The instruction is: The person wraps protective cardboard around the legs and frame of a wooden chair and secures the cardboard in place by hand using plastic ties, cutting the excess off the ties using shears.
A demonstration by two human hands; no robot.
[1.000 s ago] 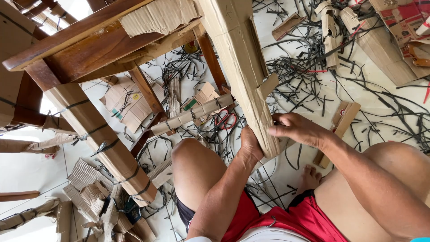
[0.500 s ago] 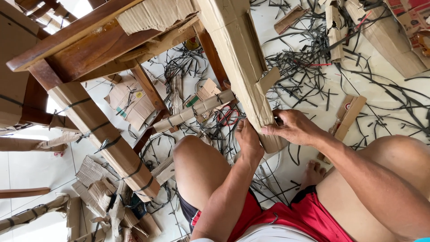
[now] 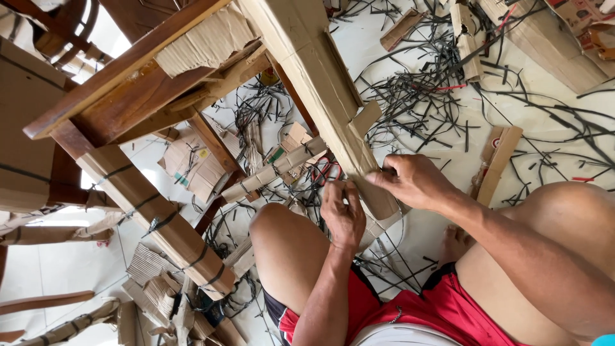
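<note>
Covering the white tile floor [image 3: 51,269] is a litter of torn cardboard scraps [image 3: 192,160] and cut black straps [image 3: 423,96]. At far left, wooden chair parts stand partly wrapped in cardboard, and a wrapped leg [image 3: 160,218] bound with black straps slants down toward a heap of corrugated pieces [image 3: 150,282]. Above it a bare wooden frame [image 3: 128,83] crosses the view with a loose cardboard sheet [image 3: 205,41] on top. Red-handled scissors [image 3: 327,172] lie on the floor among the straps, just left of the middle. A second wrapped leg [image 3: 320,83] runs from the top centre down to the hands, with a small flap sticking out on its right side.

The person sits on the floor in red shorts [image 3: 384,314], knees bent to either side. The left hand [image 3: 343,214] comes up from below, palm toward the leg, fingers curled at the cardboard's left edge near its lower end; whether it pinches the edge or only rests there cannot be told. The right hand [image 3: 413,182] reaches in from the right, forearm slanting across the thigh, fingers pressed together on the right side of the same cardboard. Farther right, a flat cardboard piece [image 3: 496,160] lies on the tiles, with more wrapping scraps along the top right edge.
</note>
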